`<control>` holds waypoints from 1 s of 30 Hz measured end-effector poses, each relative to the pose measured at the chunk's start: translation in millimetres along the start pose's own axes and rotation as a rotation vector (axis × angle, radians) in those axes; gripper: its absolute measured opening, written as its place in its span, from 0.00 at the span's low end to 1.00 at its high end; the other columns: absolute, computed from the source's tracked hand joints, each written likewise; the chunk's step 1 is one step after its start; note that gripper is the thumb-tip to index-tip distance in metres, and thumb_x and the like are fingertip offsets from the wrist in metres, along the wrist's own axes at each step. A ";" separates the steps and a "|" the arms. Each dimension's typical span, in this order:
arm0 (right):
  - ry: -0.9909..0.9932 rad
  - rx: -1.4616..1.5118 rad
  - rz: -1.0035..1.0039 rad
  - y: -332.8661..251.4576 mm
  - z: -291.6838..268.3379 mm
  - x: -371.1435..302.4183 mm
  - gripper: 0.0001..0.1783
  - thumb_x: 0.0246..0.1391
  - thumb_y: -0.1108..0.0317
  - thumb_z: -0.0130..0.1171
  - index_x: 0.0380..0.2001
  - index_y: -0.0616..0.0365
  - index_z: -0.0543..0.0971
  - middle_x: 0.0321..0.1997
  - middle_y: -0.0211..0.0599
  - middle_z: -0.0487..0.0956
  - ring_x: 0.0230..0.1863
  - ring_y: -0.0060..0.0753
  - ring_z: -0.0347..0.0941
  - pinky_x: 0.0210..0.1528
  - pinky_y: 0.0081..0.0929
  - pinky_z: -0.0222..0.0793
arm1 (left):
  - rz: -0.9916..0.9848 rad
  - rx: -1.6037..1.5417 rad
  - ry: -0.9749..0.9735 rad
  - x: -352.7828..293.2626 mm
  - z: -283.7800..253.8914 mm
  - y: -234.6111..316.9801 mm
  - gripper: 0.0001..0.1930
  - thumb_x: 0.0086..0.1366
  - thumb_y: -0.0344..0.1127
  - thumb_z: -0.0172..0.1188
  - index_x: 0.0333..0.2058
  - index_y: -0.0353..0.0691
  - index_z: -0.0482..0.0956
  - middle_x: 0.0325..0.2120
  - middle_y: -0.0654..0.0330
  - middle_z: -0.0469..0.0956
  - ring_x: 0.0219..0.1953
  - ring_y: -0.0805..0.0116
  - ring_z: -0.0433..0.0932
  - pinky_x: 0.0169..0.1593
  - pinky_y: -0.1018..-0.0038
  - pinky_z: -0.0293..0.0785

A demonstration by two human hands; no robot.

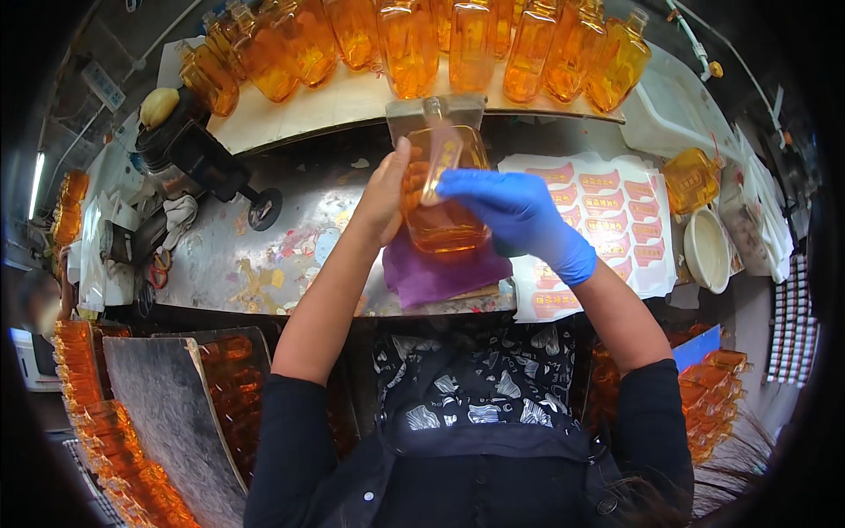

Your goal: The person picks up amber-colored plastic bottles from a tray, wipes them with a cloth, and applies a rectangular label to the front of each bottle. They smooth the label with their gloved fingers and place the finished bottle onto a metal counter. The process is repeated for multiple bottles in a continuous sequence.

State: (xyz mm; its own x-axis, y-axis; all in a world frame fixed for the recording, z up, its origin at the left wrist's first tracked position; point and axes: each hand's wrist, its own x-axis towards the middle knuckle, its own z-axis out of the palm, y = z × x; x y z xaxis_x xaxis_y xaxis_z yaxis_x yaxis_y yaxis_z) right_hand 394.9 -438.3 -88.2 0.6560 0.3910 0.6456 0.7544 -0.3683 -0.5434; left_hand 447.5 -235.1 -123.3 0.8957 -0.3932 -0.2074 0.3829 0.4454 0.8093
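Observation:
An amber glass bottle (pixel 451 231) leans back in front of me, its neck against a clear-looking grey holder (pixel 473 109). Along the bottle's left side lies my bare left hand (pixel 385 192), thumb up and the other fingers seen through the glass, gripping it. A narrow pinkish label with gold marks (pixel 445 160) is at the bottle's front, slightly blurred. My blue-gloved right hand (pixel 515 211) has its fingertips together at the label's lower end. Beneath the bottle a purple cloth (pixel 431 275) is spread. Beside my right wrist lies a sheet of pink and gold labels (pixel 607 207).
Several amber bottles (pixel 407 53) stand on a raised board (pixel 295 119) at the back. A black clamp-like device (pixel 198 158), scissors (pixel 159 268) and a rag (pixel 180 216) sit left. A white bowl (pixel 707 249) and another amber bottle (pixel 691 180) are right. Stacked bottles (pixel 114 449) flank me below.

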 end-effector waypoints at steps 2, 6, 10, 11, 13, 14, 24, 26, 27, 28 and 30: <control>-0.060 -0.135 0.012 5.3 8.0 -13.2 0.14 0.51 0.70 0.61 0.42 0.46 0.81 0.43 0.35 0.82 0.31 0.40 0.80 0.34 0.28 0.77 | 0.008 -0.081 -0.022 -4.7 3.7 10.0 0.25 0.67 0.49 0.55 0.54 0.36 0.65 0.45 0.56 0.73 0.48 0.65 0.75 0.53 0.67 0.73; -0.154 -0.346 0.003 -0.8 9.0 -26.6 0.14 0.50 0.70 0.60 0.42 0.44 0.80 0.46 0.31 0.81 0.24 0.40 0.78 0.26 0.29 0.74 | 0.131 0.213 0.112 -3.6 14.6 5.1 0.30 0.60 0.45 0.63 0.53 0.33 0.62 0.43 0.55 0.73 0.46 0.69 0.74 0.51 0.73 0.72; -0.274 -0.487 0.093 -19.2 0.6 -27.4 0.13 0.51 0.71 0.59 0.41 0.46 0.80 0.49 0.34 0.80 0.23 0.41 0.78 0.27 0.28 0.75 | 0.203 0.292 0.119 5.1 8.4 -4.7 0.28 0.61 0.42 0.63 0.52 0.32 0.63 0.44 0.55 0.73 0.47 0.71 0.73 0.51 0.73 0.71; -0.136 -0.401 0.127 -15.8 3.7 -32.4 0.12 0.52 0.70 0.59 0.41 0.47 0.80 0.48 0.36 0.80 0.25 0.40 0.78 0.28 0.27 0.75 | 0.201 0.287 0.132 5.1 10.6 -5.4 0.27 0.61 0.42 0.63 0.52 0.32 0.63 0.44 0.55 0.73 0.48 0.71 0.72 0.51 0.73 0.71; 0.137 -0.224 0.191 -11.3 13.3 -39.3 0.11 0.52 0.69 0.59 0.40 0.50 0.80 0.47 0.39 0.81 0.27 0.37 0.79 0.31 0.24 0.75 | 0.201 0.266 0.150 6.8 12.4 -6.3 0.26 0.62 0.40 0.63 0.52 0.32 0.64 0.45 0.56 0.73 0.48 0.72 0.72 0.52 0.73 0.70; 0.173 -0.162 0.395 -14.1 14.3 -42.0 0.14 0.52 0.64 0.61 0.42 0.54 0.78 0.48 0.42 0.79 0.34 0.38 0.78 0.38 0.25 0.73 | 0.203 0.251 0.154 10.6 11.8 -7.1 0.26 0.62 0.40 0.63 0.52 0.31 0.64 0.45 0.55 0.73 0.48 0.72 0.72 0.52 0.73 0.70; 0.105 0.211 1.017 -2.0 36.9 -31.2 0.38 0.47 0.43 0.65 0.50 0.65 0.72 0.48 0.49 0.75 0.49 0.40 0.73 0.53 0.33 0.66 | 0.214 0.210 0.114 10.4 9.6 -6.8 0.26 0.61 0.37 0.63 0.52 0.31 0.64 0.46 0.55 0.73 0.49 0.71 0.73 0.54 0.74 0.69; 0.105 0.237 1.021 0.6 37.6 -33.1 0.37 0.47 0.43 0.64 0.50 0.65 0.72 0.48 0.49 0.75 0.49 0.40 0.73 0.53 0.33 0.66 | 0.232 0.222 0.119 11.7 9.2 -8.0 0.26 0.61 0.37 0.63 0.53 0.31 0.63 0.46 0.55 0.73 0.49 0.70 0.73 0.54 0.74 0.69; 0.113 0.224 1.011 4.2 39.7 -36.0 0.37 0.48 0.43 0.64 0.49 0.65 0.73 0.48 0.49 0.75 0.49 0.39 0.73 0.53 0.32 0.66 | 0.241 0.228 0.117 12.4 10.4 -7.2 0.26 0.61 0.38 0.63 0.53 0.31 0.63 0.46 0.55 0.73 0.49 0.70 0.73 0.54 0.74 0.69; 0.121 0.210 1.000 6.0 40.7 -37.1 0.36 0.49 0.44 0.63 0.49 0.65 0.73 0.48 0.49 0.75 0.48 0.39 0.73 0.52 0.32 0.67 | 0.222 0.206 0.122 11.6 11.8 -5.7 0.26 0.62 0.38 0.63 0.53 0.31 0.64 0.46 0.55 0.73 0.49 0.70 0.73 0.54 0.74 0.69; 0.136 0.312 1.052 1.9 37.0 -34.5 0.34 0.51 0.46 0.62 0.50 0.65 0.73 0.49 0.49 0.75 0.49 0.38 0.73 0.52 0.31 0.67 | 0.184 0.163 0.136 8.6 14.8 -1.6 0.26 0.62 0.39 0.62 0.53 0.31 0.64 0.46 0.55 0.73 0.48 0.70 0.73 0.54 0.74 0.69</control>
State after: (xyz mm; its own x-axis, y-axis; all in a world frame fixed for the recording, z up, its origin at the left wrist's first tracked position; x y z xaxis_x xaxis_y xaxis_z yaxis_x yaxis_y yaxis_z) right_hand 374.5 -421.2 -131.4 0.9799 -0.0958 -0.1749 -0.1926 -0.2265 -0.9548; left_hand 451.3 -251.1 -118.3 0.9731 -0.2011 -0.1120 0.1797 0.3597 0.9156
